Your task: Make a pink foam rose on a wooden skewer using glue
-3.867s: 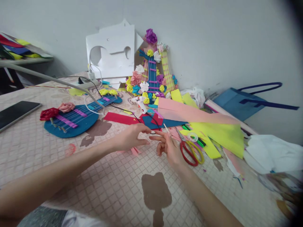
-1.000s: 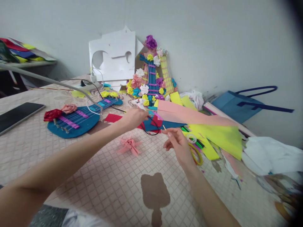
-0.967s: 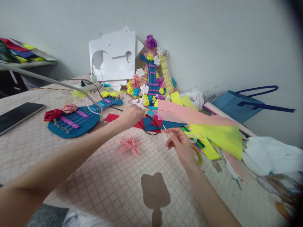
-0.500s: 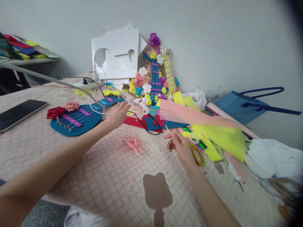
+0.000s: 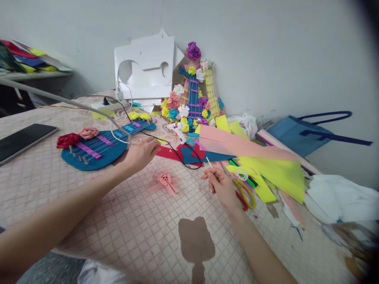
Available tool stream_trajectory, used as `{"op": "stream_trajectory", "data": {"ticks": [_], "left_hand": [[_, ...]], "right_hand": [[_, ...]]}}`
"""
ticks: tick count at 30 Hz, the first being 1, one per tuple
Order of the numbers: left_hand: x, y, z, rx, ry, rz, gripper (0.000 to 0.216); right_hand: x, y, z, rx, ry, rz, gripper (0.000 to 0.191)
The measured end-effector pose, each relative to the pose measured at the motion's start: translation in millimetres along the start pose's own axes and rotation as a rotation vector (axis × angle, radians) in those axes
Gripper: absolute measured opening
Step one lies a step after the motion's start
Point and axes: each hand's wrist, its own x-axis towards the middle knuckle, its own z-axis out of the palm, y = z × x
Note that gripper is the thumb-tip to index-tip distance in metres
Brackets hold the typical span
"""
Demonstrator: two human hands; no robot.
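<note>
My left hand (image 5: 141,152) is over the table beside the blue paper guitar (image 5: 115,148), palm down, fingers loosely bent, with nothing visible in it. The fingertips are partly hidden. My right hand (image 5: 220,183) pinches a thin pale wooden stick (image 5: 209,162), which points up from the fingers. Between the hands, a pink crepe-paper flower (image 5: 165,180) lies on the tablecloth. Beyond the left hand, a white glue gun (image 5: 178,130) stands with its black cable (image 5: 162,140) running past the fingers. Scissors with red handles (image 5: 242,202) lie partly hidden behind my right hand.
Several flower-trimmed paper guitars (image 5: 194,94) lean on the wall beside white cut-out boards (image 5: 145,67). Pink and yellow paper (image 5: 275,169), a yellow tape roll (image 5: 250,195) and a blue bag (image 5: 299,134) are at right. A phone (image 5: 25,142) lies at left.
My left hand has drawn back from near the glue gun, toward me, its fingers now more bent. The right hand has shifted slightly left and down, uncovering more of the scissors.
</note>
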Motion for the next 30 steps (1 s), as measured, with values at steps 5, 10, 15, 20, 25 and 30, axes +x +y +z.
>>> {"op": "stream_trajectory", "data": {"ticks": [5,10,15,20,25,30], "left_hand": [[-2,32,4,-0.284,-0.052,0.114,0.017],[5,74,10,-0.418,-0.084,0.329,0.018],[16,101,19,-0.242,-0.176,0.503,0.011],[23,79,14,-0.144,-0.141,0.392,0.019],[7,31,-10,-0.109,-0.085,0.178,0.033],[-21,6,-25,-0.352,-0.211,0.001,0.023]], "right_hand": [[-5,-7,8,-0.004,-0.091,0.038,0.028],[-11,-14,16,0.014,-0.156,0.020,0.026],[-16,-15,23,-0.036,-0.203,0.013,0.030],[-5,-11,6,-0.196,-0.105,-0.059,0.027],[15,4,-28,-0.813,0.151,-0.227,0.012],[20,18,-28,-1.206,0.114,-0.137,0.017]]}}
